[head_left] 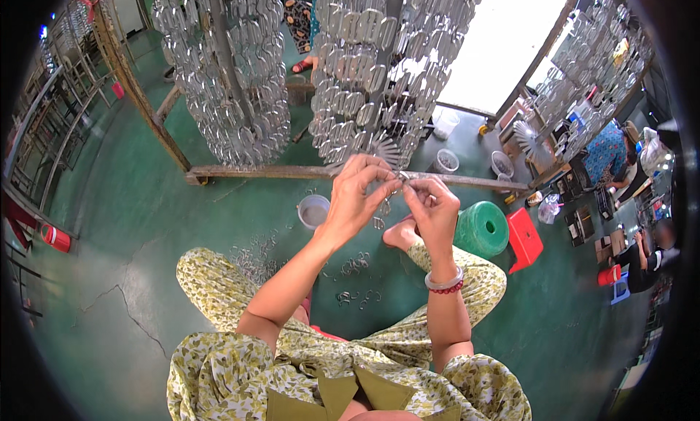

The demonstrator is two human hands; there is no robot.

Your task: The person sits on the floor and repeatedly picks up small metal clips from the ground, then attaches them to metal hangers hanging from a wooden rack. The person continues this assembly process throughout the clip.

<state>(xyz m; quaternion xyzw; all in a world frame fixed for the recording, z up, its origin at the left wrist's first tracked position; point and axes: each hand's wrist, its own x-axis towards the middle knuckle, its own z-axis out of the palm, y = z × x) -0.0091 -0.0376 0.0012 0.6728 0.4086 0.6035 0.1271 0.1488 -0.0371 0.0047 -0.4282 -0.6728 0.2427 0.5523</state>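
Observation:
Both hands are raised in front of the hanging strands of shiny oval metal pieces [357, 63], at their lower end. My left hand [356, 195] pinches small metal hooks [379, 222], some of which dangle below its fingertips. Close beside it, my right hand [436, 208] has thumb and forefinger pressed together at the same small metal pieces; exactly what it grips is hidden. A fan of flat metal pieces [380, 149] sits just behind the fingertips. On the green floor between my legs lie loose curved metal hooks [255, 260] in scattered piles.
A wooden rack beam [270, 172] runs across below the strands. Near it stand a white bucket [313, 211], a green round stool [482, 228] and a red plastic stool [523, 238]. More strands hang at left and right. Other people [609, 155] sit at the far right.

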